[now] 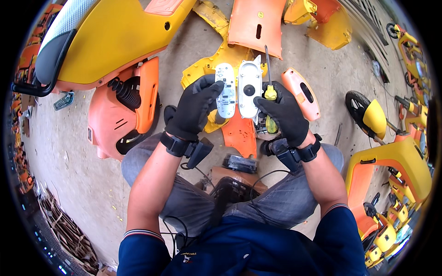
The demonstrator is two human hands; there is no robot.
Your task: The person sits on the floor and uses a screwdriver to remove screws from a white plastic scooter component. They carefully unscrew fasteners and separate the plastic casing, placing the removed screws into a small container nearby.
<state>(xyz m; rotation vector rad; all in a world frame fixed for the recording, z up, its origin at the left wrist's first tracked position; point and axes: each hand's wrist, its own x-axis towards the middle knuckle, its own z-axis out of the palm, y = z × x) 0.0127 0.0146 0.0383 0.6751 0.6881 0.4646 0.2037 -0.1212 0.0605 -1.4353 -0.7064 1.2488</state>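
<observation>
The board (225, 99) is in the upper middle of the frame, held above the concrete floor (76, 156), with its long side running up and down the picture. It is pale and rounded at the ends, and many small dark parts are visible on its face. The left hand (191, 108), in a black glove, is grasping it; this grip is clenched at the left edge of the board.

Just beside it, on the right, is the white housing (248, 73), also long and rounded, with a dark round part in the middle. The right hand (287, 112), also gloved in black, is grasping the housing at its right edge. The same grip has the screwdriver (270, 94), whose yellow handle is near the fingers and whose shaft points to the top of the frame.

Behind the hands lies a yellow panel (202, 69), and above it an orange panel (244, 27). An orange cover (291, 82) with a dark slot lies to the right of the right hand. A large yellow body (115, 41) fills the upper left, and a wheel (355, 102) is at the right.
</observation>
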